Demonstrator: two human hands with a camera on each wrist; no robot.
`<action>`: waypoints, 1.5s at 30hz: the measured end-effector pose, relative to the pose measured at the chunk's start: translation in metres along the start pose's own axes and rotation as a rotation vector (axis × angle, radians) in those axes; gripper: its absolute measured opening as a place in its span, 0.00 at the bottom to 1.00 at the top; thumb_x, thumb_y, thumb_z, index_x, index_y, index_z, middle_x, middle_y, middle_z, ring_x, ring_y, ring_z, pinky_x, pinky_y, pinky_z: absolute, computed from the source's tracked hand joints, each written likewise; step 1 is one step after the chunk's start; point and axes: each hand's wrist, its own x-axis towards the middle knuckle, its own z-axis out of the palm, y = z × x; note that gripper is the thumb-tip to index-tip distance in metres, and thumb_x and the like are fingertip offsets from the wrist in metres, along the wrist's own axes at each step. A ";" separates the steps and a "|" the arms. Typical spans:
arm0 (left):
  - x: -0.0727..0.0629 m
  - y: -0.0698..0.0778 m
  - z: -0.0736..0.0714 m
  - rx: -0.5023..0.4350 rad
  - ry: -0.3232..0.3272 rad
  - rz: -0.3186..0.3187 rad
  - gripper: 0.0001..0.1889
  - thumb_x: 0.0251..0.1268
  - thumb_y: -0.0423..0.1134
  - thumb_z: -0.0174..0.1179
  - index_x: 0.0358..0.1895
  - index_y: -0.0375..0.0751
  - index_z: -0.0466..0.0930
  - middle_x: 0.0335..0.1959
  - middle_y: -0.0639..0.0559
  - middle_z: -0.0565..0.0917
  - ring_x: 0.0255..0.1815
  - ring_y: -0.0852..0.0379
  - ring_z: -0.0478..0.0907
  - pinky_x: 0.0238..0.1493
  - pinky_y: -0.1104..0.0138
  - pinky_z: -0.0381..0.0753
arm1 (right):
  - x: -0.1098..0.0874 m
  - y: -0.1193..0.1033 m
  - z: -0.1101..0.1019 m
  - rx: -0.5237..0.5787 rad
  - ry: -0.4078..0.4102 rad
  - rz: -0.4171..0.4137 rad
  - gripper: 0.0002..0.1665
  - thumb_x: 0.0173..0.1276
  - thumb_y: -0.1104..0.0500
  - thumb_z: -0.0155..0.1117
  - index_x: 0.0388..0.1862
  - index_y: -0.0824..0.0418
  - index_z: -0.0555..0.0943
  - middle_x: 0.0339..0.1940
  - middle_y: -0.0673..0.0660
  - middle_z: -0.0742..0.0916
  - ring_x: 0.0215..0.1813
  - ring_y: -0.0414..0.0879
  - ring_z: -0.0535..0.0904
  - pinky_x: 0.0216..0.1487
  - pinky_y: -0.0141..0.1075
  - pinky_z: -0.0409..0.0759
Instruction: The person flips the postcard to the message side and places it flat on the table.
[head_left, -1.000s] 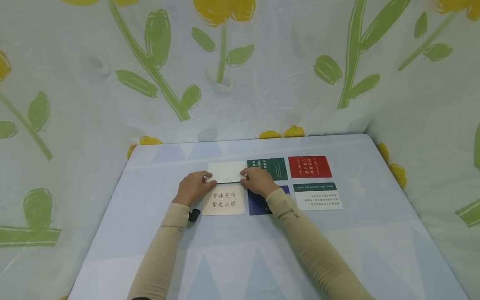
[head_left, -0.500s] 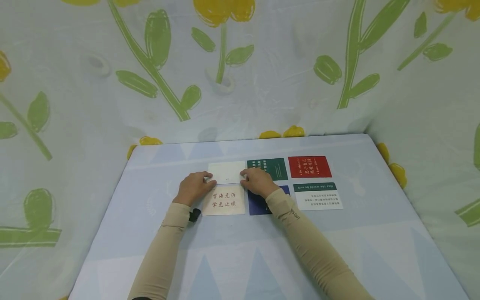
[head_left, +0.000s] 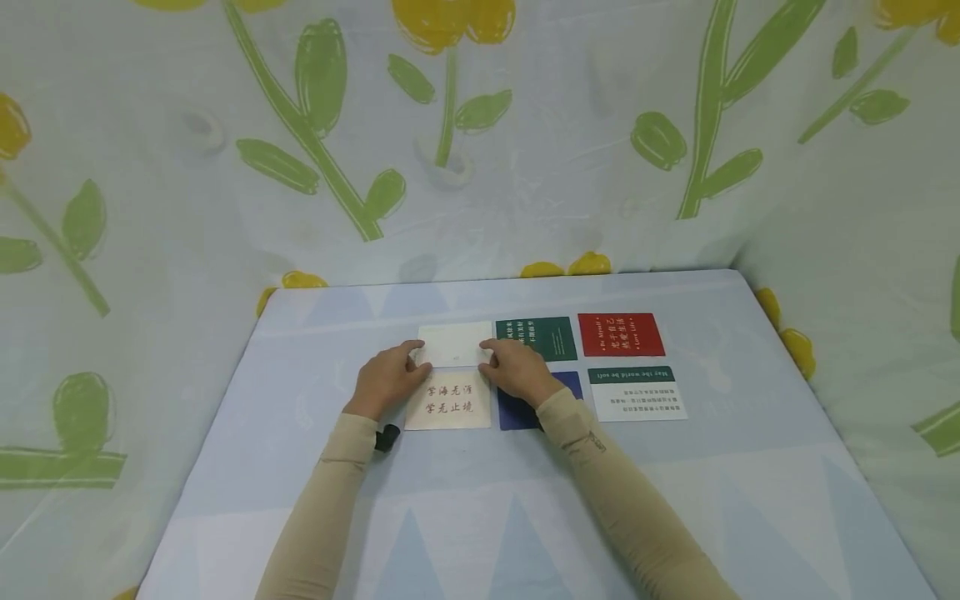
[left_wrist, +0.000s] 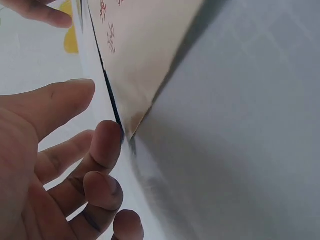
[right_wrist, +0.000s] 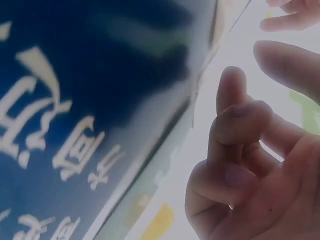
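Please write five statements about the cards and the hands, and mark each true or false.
1. The white card is between the left hand and the right hand. True.
2. The cream card lies on the far side of the white card. False: it lies on the near side.
3. The right arm partly hides the blue card in the head view. True.
4. Eight cards show in the head view. False: six are visible.
5. The red card has writing on it. True.

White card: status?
Left hand, right hand at opposite edges of white card. Card appears flat, just beyond beige card. No obstruction visible.
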 end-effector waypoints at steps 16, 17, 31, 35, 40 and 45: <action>-0.036 -0.005 -0.012 0.101 0.020 0.077 0.33 0.63 0.55 0.70 0.65 0.38 0.78 0.48 0.43 0.82 0.41 0.46 0.80 0.45 0.52 0.81 | -0.031 0.010 -0.008 -0.031 0.065 -0.025 0.31 0.71 0.48 0.68 0.71 0.55 0.76 0.53 0.53 0.85 0.50 0.47 0.80 0.54 0.45 0.81; -0.037 -0.005 -0.012 0.113 0.005 0.076 0.35 0.62 0.56 0.71 0.65 0.37 0.78 0.49 0.42 0.81 0.42 0.46 0.80 0.46 0.51 0.81 | -0.032 0.011 -0.009 -0.029 0.059 -0.024 0.32 0.71 0.48 0.68 0.71 0.55 0.76 0.53 0.53 0.85 0.49 0.47 0.80 0.53 0.44 0.81; -0.042 -0.004 -0.006 0.111 -0.075 0.053 0.44 0.56 0.61 0.73 0.69 0.34 0.73 0.52 0.37 0.76 0.44 0.45 0.79 0.46 0.51 0.81 | -0.045 0.012 -0.007 -0.026 0.023 0.002 0.38 0.66 0.46 0.73 0.73 0.54 0.73 0.49 0.53 0.81 0.45 0.46 0.79 0.50 0.44 0.82; -0.041 -0.006 -0.003 0.110 -0.074 0.052 0.45 0.56 0.61 0.73 0.70 0.33 0.73 0.52 0.38 0.75 0.43 0.46 0.78 0.45 0.52 0.81 | -0.046 0.012 -0.005 -0.027 0.018 -0.007 0.39 0.66 0.46 0.74 0.73 0.55 0.73 0.49 0.53 0.81 0.44 0.45 0.78 0.49 0.42 0.82; -0.040 -0.006 -0.002 0.116 -0.065 0.059 0.45 0.55 0.60 0.74 0.69 0.32 0.72 0.52 0.38 0.75 0.41 0.47 0.78 0.44 0.52 0.81 | -0.045 0.011 -0.002 -0.037 0.018 -0.027 0.40 0.65 0.45 0.74 0.73 0.55 0.73 0.49 0.53 0.80 0.42 0.45 0.77 0.46 0.41 0.81; -0.039 -0.004 -0.001 0.126 -0.060 0.065 0.43 0.55 0.59 0.74 0.68 0.32 0.74 0.50 0.39 0.75 0.39 0.48 0.77 0.42 0.53 0.80 | -0.041 0.008 0.001 -0.084 0.018 -0.053 0.41 0.64 0.45 0.75 0.73 0.56 0.74 0.50 0.54 0.80 0.42 0.45 0.77 0.46 0.40 0.82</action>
